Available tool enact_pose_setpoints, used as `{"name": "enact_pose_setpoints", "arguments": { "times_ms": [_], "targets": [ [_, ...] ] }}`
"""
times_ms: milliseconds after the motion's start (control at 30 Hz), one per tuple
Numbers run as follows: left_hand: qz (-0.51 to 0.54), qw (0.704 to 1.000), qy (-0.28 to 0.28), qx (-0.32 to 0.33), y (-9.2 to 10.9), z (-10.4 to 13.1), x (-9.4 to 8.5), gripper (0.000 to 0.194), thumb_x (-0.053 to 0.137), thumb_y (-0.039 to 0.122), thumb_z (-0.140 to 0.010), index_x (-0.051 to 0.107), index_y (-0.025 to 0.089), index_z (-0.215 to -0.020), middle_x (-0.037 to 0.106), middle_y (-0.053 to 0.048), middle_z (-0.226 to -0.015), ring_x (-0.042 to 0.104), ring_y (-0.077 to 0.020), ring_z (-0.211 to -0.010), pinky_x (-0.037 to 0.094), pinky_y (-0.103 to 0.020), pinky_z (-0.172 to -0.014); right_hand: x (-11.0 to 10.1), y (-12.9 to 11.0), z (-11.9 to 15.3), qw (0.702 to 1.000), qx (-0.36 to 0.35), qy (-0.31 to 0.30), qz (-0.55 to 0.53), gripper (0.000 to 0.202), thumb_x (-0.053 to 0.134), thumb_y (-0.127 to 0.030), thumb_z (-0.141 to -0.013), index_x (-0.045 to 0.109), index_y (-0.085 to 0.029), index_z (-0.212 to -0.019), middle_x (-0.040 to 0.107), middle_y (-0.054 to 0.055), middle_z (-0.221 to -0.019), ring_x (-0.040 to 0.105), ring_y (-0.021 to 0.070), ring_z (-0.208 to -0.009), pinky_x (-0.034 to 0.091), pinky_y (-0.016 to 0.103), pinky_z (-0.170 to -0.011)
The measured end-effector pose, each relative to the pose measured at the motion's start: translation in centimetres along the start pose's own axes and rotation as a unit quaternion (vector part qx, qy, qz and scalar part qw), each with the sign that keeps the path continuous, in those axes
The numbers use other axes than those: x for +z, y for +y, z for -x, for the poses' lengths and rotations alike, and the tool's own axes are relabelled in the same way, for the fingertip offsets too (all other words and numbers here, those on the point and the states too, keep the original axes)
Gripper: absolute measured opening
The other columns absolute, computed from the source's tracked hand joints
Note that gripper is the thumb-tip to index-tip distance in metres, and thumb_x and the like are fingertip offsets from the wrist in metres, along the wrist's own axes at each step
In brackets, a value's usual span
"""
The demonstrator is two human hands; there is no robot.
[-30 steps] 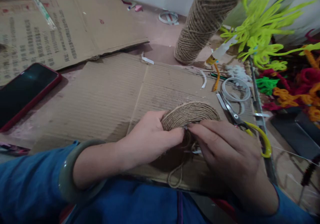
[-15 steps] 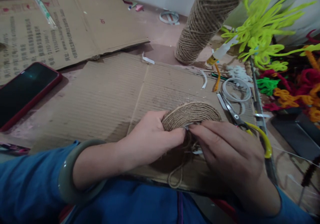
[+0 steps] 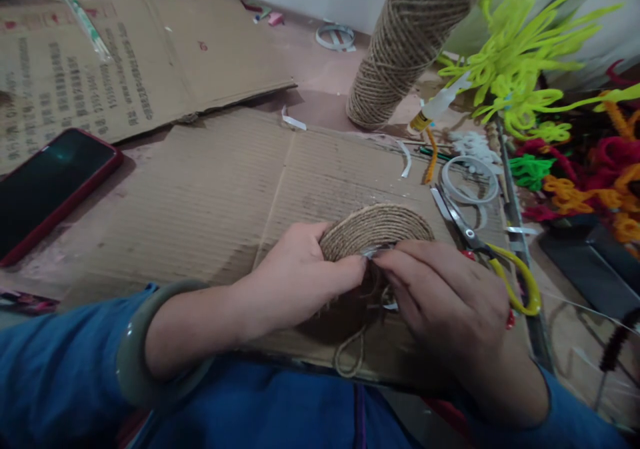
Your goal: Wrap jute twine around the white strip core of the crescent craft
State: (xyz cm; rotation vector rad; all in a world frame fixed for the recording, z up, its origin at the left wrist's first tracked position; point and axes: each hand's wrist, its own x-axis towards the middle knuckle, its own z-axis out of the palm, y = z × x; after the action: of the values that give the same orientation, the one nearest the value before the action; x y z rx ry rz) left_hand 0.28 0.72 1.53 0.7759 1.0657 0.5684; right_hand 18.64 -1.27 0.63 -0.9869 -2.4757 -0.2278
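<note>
A ring-shaped piece wrapped in rows of jute twine (image 3: 380, 225) is held above the cardboard near its front edge. My left hand (image 3: 300, 275) is closed on its left side, thumb lying along the inner rim. My right hand (image 3: 445, 289) pinches at that rim, its fingertips almost touching my left thumb. Between the fingertips shows a small whitish strip (image 3: 369, 252), too little visible to tell its kind for sure. Loose twine (image 3: 350, 355) hangs in a loop below the piece. The underside of the piece is hidden by my hands.
Yellow-handled scissors (image 3: 470, 235) lie right of my right hand, beside a tape roll (image 3: 470, 179). Behind stand a tall twine spool (image 3: 400, 55) and a glue bottle (image 3: 440, 105). A phone (image 3: 55, 189) lies left on the cardboard sheet (image 3: 225, 182). Pipe-cleaner flowers (image 3: 575, 189) crowd the right.
My right hand has shifted slightly left and tilted, uncovering more of the scissors' handles and a bit of red beside them. The left hand keeps its hold on the twine-wrapped piece.
</note>
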Motion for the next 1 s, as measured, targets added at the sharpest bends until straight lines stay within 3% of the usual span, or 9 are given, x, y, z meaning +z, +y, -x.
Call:
{"name": "enact_pose_setpoints", "arguments": {
  "times_ms": [267,433,633,833,1000],
  "targets": [
    [-0.006,0.999,-0.007,0.049,-0.8,-0.5,-0.7,0.009,0.064,0.024,-0.071,0.061,0.015,-0.068,0.061,0.001,-0.063,0.056,-0.0117,-0.061,0.046,-0.023,-0.059,-0.6,0.2,0.2,0.992,0.073,0.1,-0.011,0.018,0.063,-0.005,-0.082,0.063,-0.018,-0.095,0.07,0.005,-0.084,0.064,0.0117,-0.075,0.051,0.022,-0.072],
    [0.048,0.997,-0.012,0.058,-0.9,-0.4,-0.7,0.01,0.066,0.022,-0.071,0.062,0.014,-0.067,0.063,0.001,-0.062,0.057,-0.0106,-0.061,0.047,-0.022,-0.06,-0.6,0.1,-0.4,0.994,0.047,0.087,-0.042,0.015,0.061,-0.005,-0.083,0.064,-0.016,-0.092,0.07,0.005,-0.081,0.065,0.0116,-0.072,0.052,0.021,-0.066],
    [0.135,0.984,-0.02,0.116,-0.5,-0.4,-0.9,0.005,0.064,0.015,-0.07,0.067,0.013,-0.074,0.07,-0.002,-0.071,0.065,-0.015,-0.071,0.051,-0.026,-0.071,-0.2,-0.1,-0.7,0.979,0.124,0.061,-0.152,0.01,0.056,-0.012,-0.086,0.062,-0.02,-0.084,0.068,0.001,-0.075,0.064,0.0111,-0.067,0.051,0.022,-0.063],
    [0.163,0.979,-0.027,0.118,-0.7,-0.7,-1.0,0.009,0.066,0.017,-0.073,0.07,0.013,-0.081,0.073,-0.004,-0.08,0.068,-0.018,-0.079,0.051,-0.029,-0.076,0.9,-0.6,-0.9,0.921,0.237,-0.029,-0.308,0.014,0.053,-0.019,-0.089,0.067,-0.02,-0.09,0.072,0.003,-0.082,0.067,0.0139,-0.075,0.052,0.024,-0.066],
    [0.175,0.978,-0.05,0.104,-1.1,-0.7,-0.6,0.01,0.069,0.017,-0.071,0.069,0.013,-0.081,0.071,-0.003,-0.076,0.065,-0.0158,-0.076,0.049,-0.027,-0.077,1.3,-1.1,-1.5,0.832,0.325,-0.056,-0.446,0.015,0.054,-0.024,-0.087,0.066,-0.017,-0.083,0.066,-0.001,-0.067,0.06,0.0106,-0.06,0.049,0.021,-0.057]
  ]
}}
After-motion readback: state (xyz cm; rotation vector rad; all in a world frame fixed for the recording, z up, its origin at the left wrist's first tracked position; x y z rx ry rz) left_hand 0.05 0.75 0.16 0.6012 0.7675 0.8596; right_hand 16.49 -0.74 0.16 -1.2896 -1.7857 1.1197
